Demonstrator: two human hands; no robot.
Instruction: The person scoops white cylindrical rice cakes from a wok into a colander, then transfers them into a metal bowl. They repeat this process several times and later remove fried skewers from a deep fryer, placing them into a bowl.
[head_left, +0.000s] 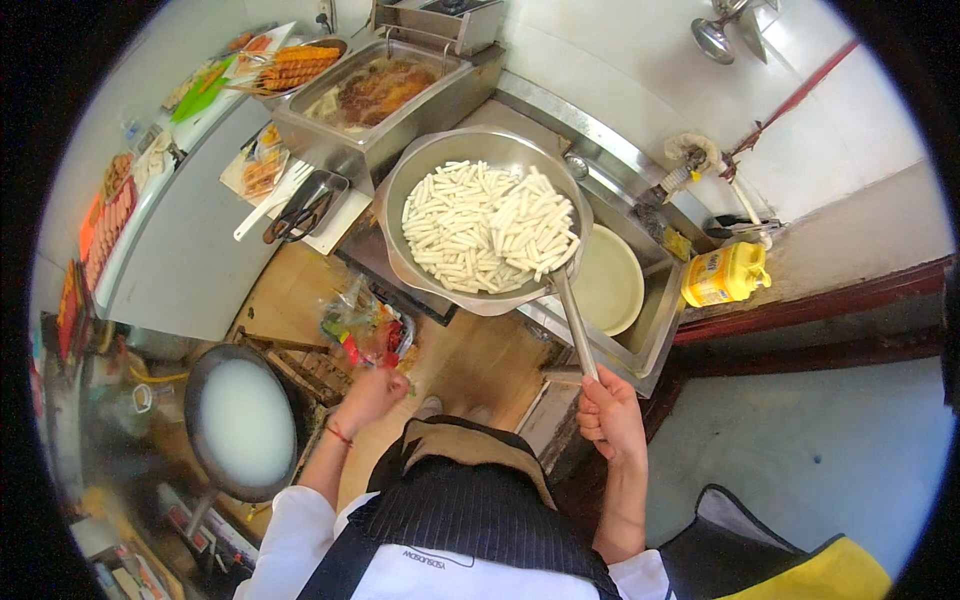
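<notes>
My right hand (613, 412) is closed around the metal handle of a ladle or strainer (576, 326). Its head lies under a heap of short white sticks of food, probably rice cakes (534, 221), in a large steel basin (484, 302). More of these sticks (457, 225) fill the basin around it. My left hand (381, 396) is at the lower left of the basin, fingers curled, slightly blurred; whether it holds anything is hard to see. Just beyond it a trash bin lined with a plastic bag (367, 326) holds coloured wrappers.
A deep fryer (375, 135) with bubbling oil stands behind the basin at the left. To the right are a steel sink (656, 330) with a round pale basin (611, 281) in it and a yellow jug (724, 274). A wok (244, 424) of cloudy liquid sits at lower left.
</notes>
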